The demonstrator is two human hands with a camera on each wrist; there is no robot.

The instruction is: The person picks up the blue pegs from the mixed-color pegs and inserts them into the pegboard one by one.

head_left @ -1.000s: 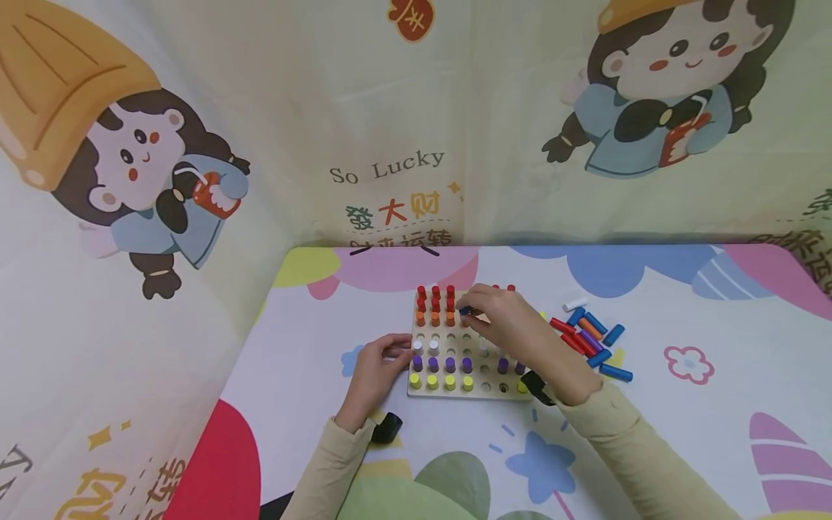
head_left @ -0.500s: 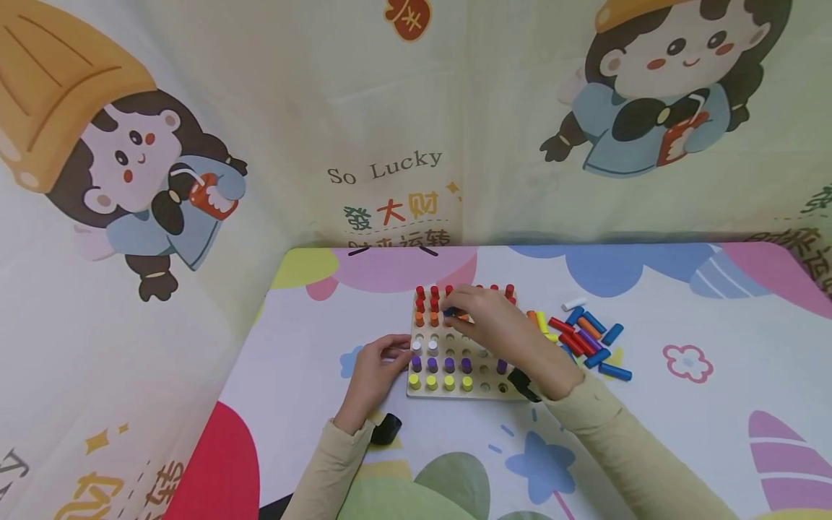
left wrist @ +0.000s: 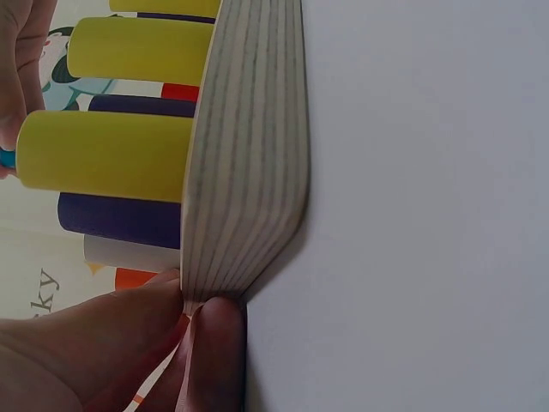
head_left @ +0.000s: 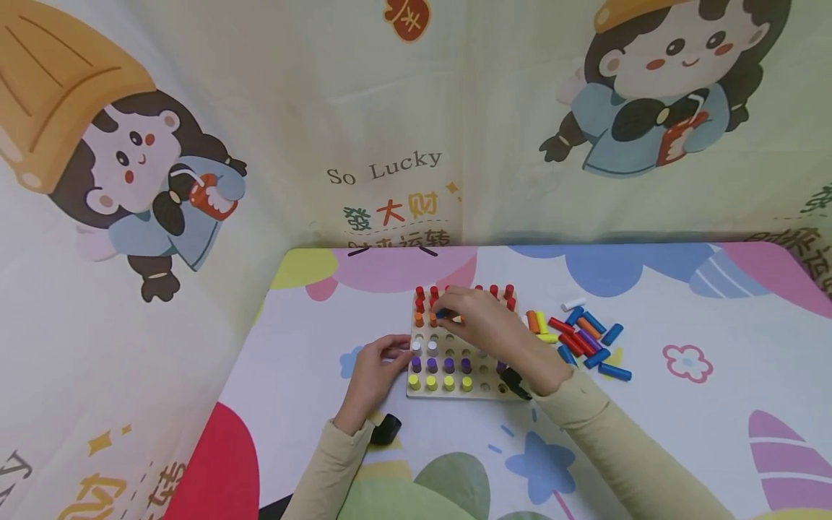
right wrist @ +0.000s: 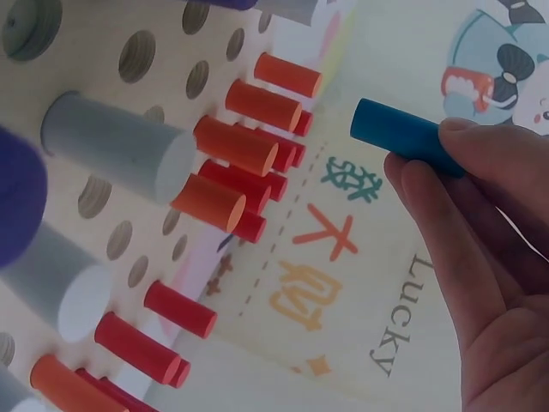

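My right hand [head_left: 487, 321] pinches a blue peg [right wrist: 396, 134] between thumb and fingertips, and holds it above the left part of a wooden pegboard [head_left: 448, 395]. In the right wrist view the peg is apart from the board. My left hand [head_left: 373, 372] grips the board's left edge, with thumb and fingers on either side of its near corner in the left wrist view. Upright pegs stand in colour rows: red pegs [right wrist: 137, 348] at the back, then orange pegs [right wrist: 236, 146], a row of bare holes, white pegs [right wrist: 120, 146], purple pegs [head_left: 449, 365] and yellow pegs [left wrist: 107, 154].
Loose pegs [head_left: 572, 343] in blue, red, orange, yellow and purple lie in a pile right of the board, with a white peg [head_left: 574, 305] at its back. A printed cloth [head_left: 312, 433] covers the table, and a printed curtain [head_left: 507, 144] hangs behind it.
My right hand has moved left across the board with the blue peg, uncovering red pegs at the back right and more of the loose pile. My left hand keeps its grip on the board.
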